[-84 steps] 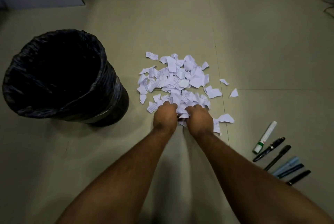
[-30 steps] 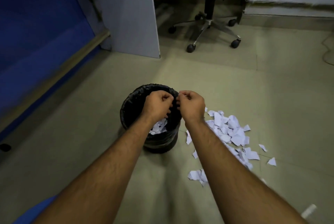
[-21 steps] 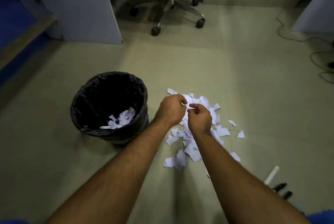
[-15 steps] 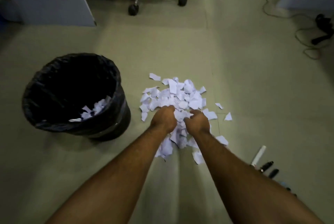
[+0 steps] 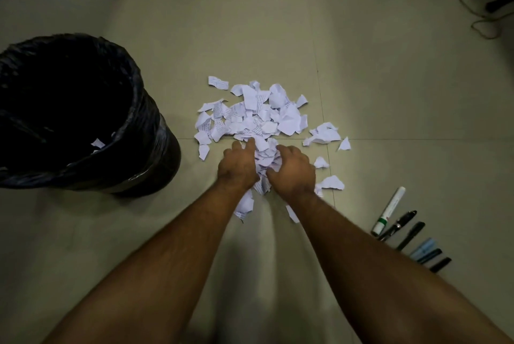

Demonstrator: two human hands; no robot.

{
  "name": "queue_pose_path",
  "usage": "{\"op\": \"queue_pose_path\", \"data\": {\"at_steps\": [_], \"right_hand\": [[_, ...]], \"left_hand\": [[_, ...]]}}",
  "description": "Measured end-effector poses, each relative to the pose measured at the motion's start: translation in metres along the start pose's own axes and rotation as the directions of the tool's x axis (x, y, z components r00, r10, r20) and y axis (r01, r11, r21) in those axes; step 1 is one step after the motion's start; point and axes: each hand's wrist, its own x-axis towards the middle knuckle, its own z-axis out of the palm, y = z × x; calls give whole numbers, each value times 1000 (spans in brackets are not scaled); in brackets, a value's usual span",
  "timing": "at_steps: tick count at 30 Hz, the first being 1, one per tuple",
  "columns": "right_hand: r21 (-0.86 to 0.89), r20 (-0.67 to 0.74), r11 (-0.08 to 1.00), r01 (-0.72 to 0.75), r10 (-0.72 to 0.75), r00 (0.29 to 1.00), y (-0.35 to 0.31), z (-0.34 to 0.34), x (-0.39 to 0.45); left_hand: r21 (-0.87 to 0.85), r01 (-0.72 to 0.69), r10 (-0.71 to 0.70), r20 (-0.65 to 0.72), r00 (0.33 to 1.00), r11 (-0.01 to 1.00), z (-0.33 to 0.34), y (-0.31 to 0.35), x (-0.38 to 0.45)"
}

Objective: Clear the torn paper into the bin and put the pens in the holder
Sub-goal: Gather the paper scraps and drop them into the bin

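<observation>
Both my left hand (image 5: 238, 167) and right hand (image 5: 292, 171) cup together around crumpled torn paper (image 5: 251, 115) heaped on the smooth beige tile floor (image 5: 389, 88). Beside it stands a round bin (image 5: 150, 149) lined with glossy black plastic; slim pens (image 5: 409, 229) lie in a row at my right.

Two bare, hairy forearms, no sleeves, watch or rings; left grip (image 5: 239, 168), right grip (image 5: 292, 174).

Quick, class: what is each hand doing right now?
Left hand: curled, gathering torn paper.
Right hand: curled, gathering the same pile.
</observation>
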Motion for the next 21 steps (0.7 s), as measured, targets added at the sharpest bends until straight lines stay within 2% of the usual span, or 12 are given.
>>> {"op": "queue_pose_path", "data": {"at_steps": [2, 3, 4, 7, 10, 12, 17, 21], "right_hand": [[-74, -172, 997, -19, 6, 985, 1, -9, 2], [-131, -224, 989, -64, 33, 974, 3, -14, 6], [-173, -210, 979, -112, 75, 975, 6, -18, 11], [-235, 20, 951, -201, 212, 977, 17, -18, 25], [-111, 198, 963, -247, 265, 944, 19, -19, 37], [-80, 234, 983, -163, 178, 956, 13, -15, 34], [2, 122, 993, 115, -114, 986, -2, -2, 2], [-112, 198, 962, 247, -222, 955, -2, 4, -13]], "left_hand": [[28, -23, 25, -52, 998, 999, -6, 2, 1], [57, -23, 26, -46, 999, 998, -10, 4, 2], [99, -22, 24, -22, 999, 995, -13, 7, 3], [157, -47, 27, 127, 991, 987, -15, 16, 9], [223, -115, 72, 192, 979, 968, -4, 19, 10], [268, -160, 130, 128, 983, 950, 2, 14, 4], [168, -232, 242, -42, 969, 958, 5, 2, -10], [66, -237, 240, -52, 969, 969, 3, -11, -10]]}}
